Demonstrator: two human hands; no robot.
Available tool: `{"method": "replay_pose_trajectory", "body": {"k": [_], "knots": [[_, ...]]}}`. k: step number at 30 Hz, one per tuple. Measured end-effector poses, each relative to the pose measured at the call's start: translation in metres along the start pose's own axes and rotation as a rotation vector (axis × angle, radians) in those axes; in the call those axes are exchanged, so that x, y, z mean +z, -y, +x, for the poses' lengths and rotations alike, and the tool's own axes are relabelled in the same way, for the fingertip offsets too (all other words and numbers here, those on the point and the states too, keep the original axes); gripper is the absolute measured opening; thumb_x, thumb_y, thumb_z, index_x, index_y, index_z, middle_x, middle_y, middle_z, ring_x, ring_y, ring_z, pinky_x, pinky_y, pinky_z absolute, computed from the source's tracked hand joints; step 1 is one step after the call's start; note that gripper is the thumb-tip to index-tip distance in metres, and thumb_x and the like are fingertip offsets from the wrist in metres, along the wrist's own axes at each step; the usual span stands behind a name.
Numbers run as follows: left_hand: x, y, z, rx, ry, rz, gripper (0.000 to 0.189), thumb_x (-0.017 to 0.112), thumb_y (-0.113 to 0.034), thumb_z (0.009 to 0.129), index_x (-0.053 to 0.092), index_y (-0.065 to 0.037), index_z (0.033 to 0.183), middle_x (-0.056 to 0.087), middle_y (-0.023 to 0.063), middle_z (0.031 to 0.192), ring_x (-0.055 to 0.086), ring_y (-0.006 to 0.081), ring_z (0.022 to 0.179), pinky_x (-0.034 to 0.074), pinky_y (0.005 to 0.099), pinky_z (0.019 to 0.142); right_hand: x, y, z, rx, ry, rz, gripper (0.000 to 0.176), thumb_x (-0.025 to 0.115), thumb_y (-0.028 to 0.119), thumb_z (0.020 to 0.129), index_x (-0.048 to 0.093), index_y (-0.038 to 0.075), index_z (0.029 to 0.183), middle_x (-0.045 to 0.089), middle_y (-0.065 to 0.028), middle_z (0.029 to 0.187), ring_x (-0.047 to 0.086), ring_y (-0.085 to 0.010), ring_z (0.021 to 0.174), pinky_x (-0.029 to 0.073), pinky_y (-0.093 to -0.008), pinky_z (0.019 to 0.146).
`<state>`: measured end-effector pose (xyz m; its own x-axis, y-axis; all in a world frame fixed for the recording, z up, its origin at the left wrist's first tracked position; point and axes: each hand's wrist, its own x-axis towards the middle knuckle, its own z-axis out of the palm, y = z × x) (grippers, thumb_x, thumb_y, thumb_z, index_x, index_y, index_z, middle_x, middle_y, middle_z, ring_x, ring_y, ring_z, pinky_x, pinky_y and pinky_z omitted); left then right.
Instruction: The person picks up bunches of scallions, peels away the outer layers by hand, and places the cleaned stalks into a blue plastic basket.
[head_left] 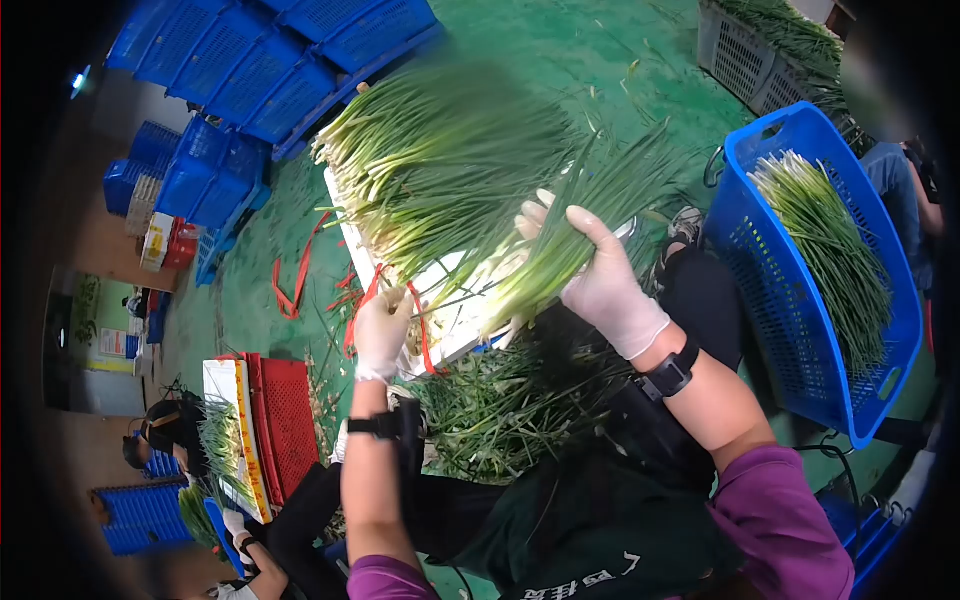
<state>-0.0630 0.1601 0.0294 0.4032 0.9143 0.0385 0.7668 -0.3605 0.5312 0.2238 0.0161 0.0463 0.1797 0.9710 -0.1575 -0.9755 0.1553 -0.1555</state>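
Note:
My right hand (605,280), in a white glove, is closed around a bunch of green onions (560,250), white ends toward the lower left, leaves toward the upper right. My left hand (383,332), gloved too, pinches at the left of those white ends; a thin green onion leaf runs from its fingertips. Under and beyond both hands, a large heap of green onions (450,150) lies on a white board (350,235). Red ribbon (425,335) hangs over the board's near edge. Loose trimmed leaves (490,410) are piled below it, by my legs.
To the right stands a blue basket (760,270) holding green onions. A grey crate (745,60) of greens is behind it. Blue crates (240,75) are stacked at the upper left. A red crate (285,415) and a co-worker (175,430) are at lower left. Another person sits at far right.

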Motion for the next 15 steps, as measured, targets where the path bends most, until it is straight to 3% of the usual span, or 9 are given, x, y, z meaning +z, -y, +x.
{"method": "replay_pose_trajectory", "body": {"k": [2, 3, 4, 6, 10, 15], "knots": [[-0.003, -0.052, -0.027, 0.046, -0.187, -0.258, 0.025, 0.062, -0.01, 0.09, 0.067, 0.004, 0.111, 0.071, 0.0164, 0.097, 0.067, 0.0189, 0.089, 0.051, 0.0291, 0.081, -0.007, 0.001, 0.002, -0.002, -0.142, 0.054, 0.038, 0.056, 0.015, 0.094, 0.051, 0.0, 0.128, 0.058, -0.0128, 0.125, 0.058, -0.0254, 0.115, 0.046, -0.0386, 0.102], [0.001, -0.066, -0.039, 0.087, -0.106, -0.49, 0.024, 0.063, -0.009, 0.09, 0.068, 0.003, 0.109, 0.071, 0.0126, 0.093, 0.065, 0.0151, 0.085, 0.05, 0.027, 0.077, -0.009, 0.0, 0.003, -0.008, -0.205, 0.051, 0.037, 0.056, 0.015, 0.094, 0.051, -0.001, 0.127, 0.059, -0.0127, 0.124, 0.058, -0.0251, 0.114, 0.046, -0.0386, 0.102], [0.004, -0.076, -0.051, 0.072, 0.016, -0.513, 0.024, 0.065, -0.011, 0.088, 0.069, 0.002, 0.108, 0.069, 0.0097, 0.089, 0.063, 0.0152, 0.08, 0.049, 0.0267, 0.074, -0.011, -0.001, 0.003, -0.011, -0.267, 0.042, 0.036, 0.056, 0.015, 0.094, 0.052, -0.001, 0.126, 0.059, -0.0127, 0.123, 0.058, -0.0248, 0.114, 0.046, -0.0387, 0.102], [0.013, -0.101, -0.065, 0.226, 0.083, -0.378, 0.023, 0.067, -0.016, 0.087, 0.07, 0.001, 0.103, 0.067, 0.0088, 0.083, 0.061, 0.0176, 0.073, 0.049, 0.0289, 0.066, -0.013, -0.004, 0.003, -0.002, -0.337, 0.01, 0.034, 0.057, 0.015, 0.094, 0.053, -0.001, 0.124, 0.061, -0.0124, 0.121, 0.059, -0.0242, 0.114, 0.046, -0.0387, 0.102], [0.028, -0.108, -0.067, 0.158, 0.144, -0.205, 0.02, 0.068, -0.019, 0.082, 0.068, 0.001, 0.081, 0.064, 0.014, 0.071, 0.06, 0.0266, 0.061, 0.048, 0.0346, 0.059, -0.013, -0.008, 0.005, 0.019, -0.345, -0.062, 0.032, 0.057, 0.015, 0.094, 0.054, 0.0, 0.122, 0.061, -0.0116, 0.12, 0.059, -0.0232, 0.114, 0.046, -0.0387, 0.101], [0.033, -0.111, -0.067, 0.201, 0.11, 0.107, 0.02, 0.067, -0.018, 0.074, 0.063, 0.0, 0.066, 0.061, 0.0175, 0.066, 0.061, 0.0332, 0.061, 0.047, 0.0388, 0.058, -0.019, -0.012, 0.003, 0.048, -0.268, -0.1, 0.029, 0.059, 0.015, 0.093, 0.056, 0.003, 0.119, 0.062, -0.0086, 0.113, 0.06, -0.0209, 0.109, 0.047, -0.0369, 0.098]]}}
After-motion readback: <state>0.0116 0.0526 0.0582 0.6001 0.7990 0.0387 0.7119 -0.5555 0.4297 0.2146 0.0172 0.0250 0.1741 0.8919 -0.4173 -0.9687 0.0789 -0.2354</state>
